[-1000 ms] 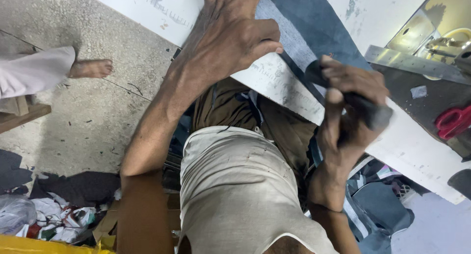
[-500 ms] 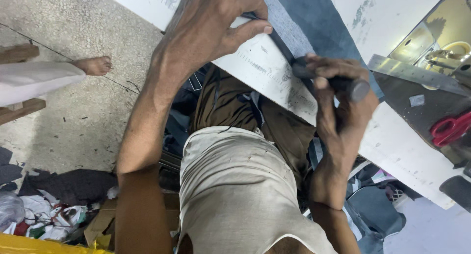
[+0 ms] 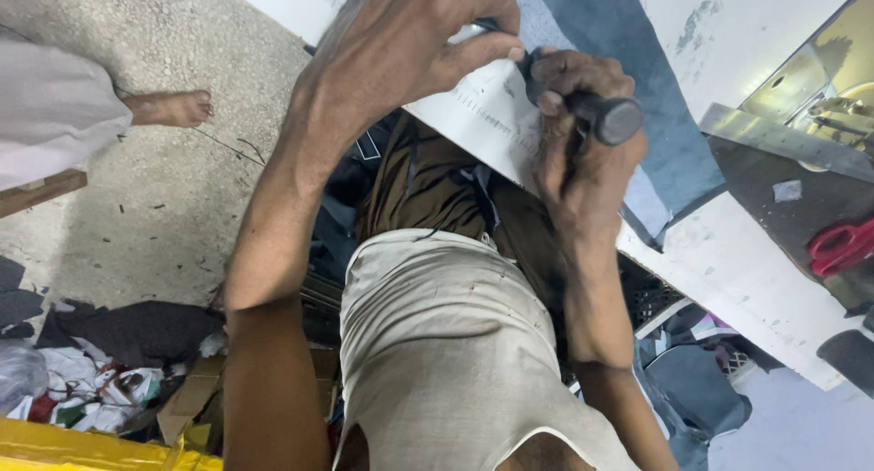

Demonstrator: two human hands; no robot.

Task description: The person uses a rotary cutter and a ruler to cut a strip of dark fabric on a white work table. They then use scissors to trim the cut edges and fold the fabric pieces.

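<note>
Close to the body, the right hand (image 3: pixel 583 152) is wrapped tight around a dark round-handled tool (image 3: pixel 596 114), which it should keep steady and push slowly. Past it, the left hand (image 3: pixel 414 39) presses flat with spread fingers, holding nothing, on the white ruler (image 3: pixel 482 116). Farther off, the blue cloth (image 3: pixel 628 80) lies on the white table (image 3: pixel 728 271), so the left hand should press hard to stop slipping.

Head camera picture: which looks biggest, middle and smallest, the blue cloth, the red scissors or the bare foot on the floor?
1. Blue cloth, clearly the largest.
2 and 3. Bare foot and red scissors look about alike. The scissors are cut off by the picture's edge, so I cannot rank those two.
</note>
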